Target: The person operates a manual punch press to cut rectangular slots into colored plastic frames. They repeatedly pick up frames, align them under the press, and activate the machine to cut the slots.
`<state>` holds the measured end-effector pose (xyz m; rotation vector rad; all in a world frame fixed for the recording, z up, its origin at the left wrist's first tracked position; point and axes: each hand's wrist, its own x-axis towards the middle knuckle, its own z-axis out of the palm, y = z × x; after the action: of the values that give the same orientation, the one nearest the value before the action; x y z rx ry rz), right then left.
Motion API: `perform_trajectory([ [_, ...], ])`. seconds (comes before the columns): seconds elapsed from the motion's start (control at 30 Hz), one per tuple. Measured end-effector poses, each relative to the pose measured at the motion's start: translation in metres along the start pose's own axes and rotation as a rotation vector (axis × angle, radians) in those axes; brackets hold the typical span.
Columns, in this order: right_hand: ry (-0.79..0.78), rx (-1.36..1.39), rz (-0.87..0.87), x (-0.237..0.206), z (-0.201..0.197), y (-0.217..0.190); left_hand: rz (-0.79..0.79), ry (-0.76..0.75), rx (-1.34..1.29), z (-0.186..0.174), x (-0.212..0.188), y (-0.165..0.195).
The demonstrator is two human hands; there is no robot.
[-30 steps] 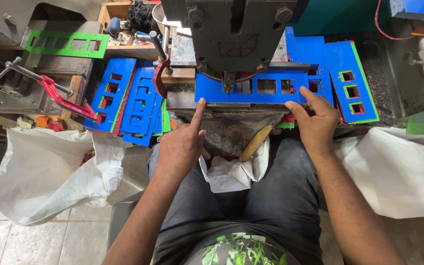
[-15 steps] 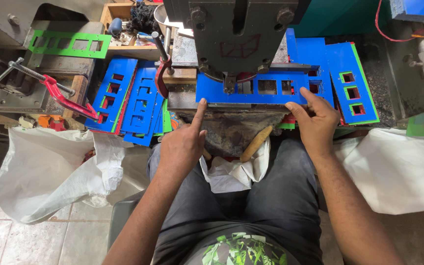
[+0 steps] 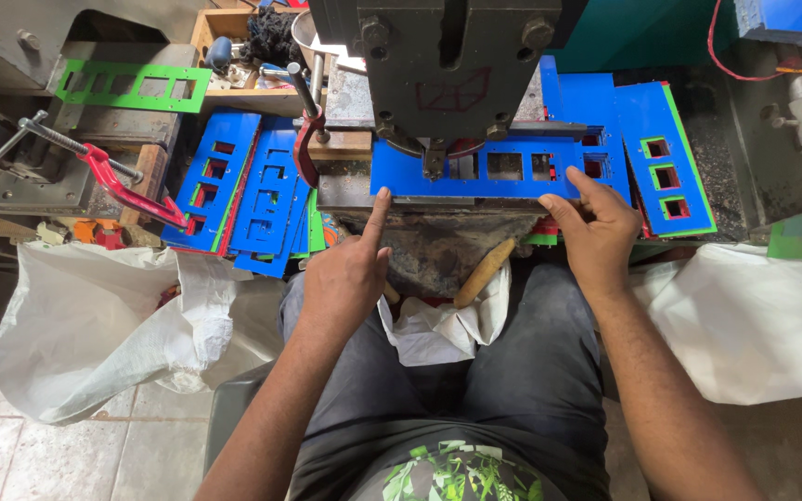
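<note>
Steadying a blue strip under the press with both of my hands.

Looming at the top of the view is the grey press (image 3: 461, 70), and the blue punched strip (image 3: 489, 170) lies flat across its bed, right under the ram. White sacks sit at either side of my lap, the left sack (image 3: 95, 325) and the right sack (image 3: 754, 320). A stack of blue cut-out panels (image 3: 243, 190) leans to the left of the press, with a red clamp (image 3: 122, 186) beside it. My right hand (image 3: 596, 232) rests its spread fingers on the strip's right end, not closed around it. My left hand (image 3: 350, 274) points one extended finger onto the strip's lower left edge, the others curled in.
</note>
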<state>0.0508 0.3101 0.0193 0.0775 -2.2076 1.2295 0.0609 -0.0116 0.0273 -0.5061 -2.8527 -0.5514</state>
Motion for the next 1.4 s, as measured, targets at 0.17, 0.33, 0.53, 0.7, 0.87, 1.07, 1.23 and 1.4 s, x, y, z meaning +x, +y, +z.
perform_trajectory([
  [0.17, -0.001, 0.002, -0.004, 0.000, -0.001, -0.001, -0.005, -0.012, -0.002, -0.001, 0.001, 0.001],
  [0.33, -0.005, -0.018, -0.003, 0.001, -0.001, -0.003, -0.009, -0.014, 0.011, -0.001, 0.001, 0.000],
  [0.53, -0.006, -0.029, -0.005, 0.001, -0.002, -0.004, -0.001, 0.002, 0.010, -0.001, 0.002, 0.000],
  [0.7, -0.009, -0.005, 0.017, 0.001, -0.001, -0.002, -0.009, -0.009, 0.006, -0.001, 0.001, 0.000],
  [0.87, -0.001, 0.020, 0.027, 0.000, -0.002, -0.002, -0.019, 0.004, 0.003, -0.006, 0.001, 0.001],
  [1.07, -0.024, 0.138, 0.077, 0.000, -0.009, -0.010, 0.047, 0.106, -0.185, -0.023, 0.001, -0.005],
  [1.23, -0.030, 0.217, 0.206, 0.015, -0.014, -0.020, -0.184, 0.344, -0.651, -0.021, 0.018, -0.004],
  [1.4, 0.013, 0.231, 0.317, 0.038, -0.012, -0.023, -0.443, 0.249, -0.808, -0.020, 0.051, -0.011],
])
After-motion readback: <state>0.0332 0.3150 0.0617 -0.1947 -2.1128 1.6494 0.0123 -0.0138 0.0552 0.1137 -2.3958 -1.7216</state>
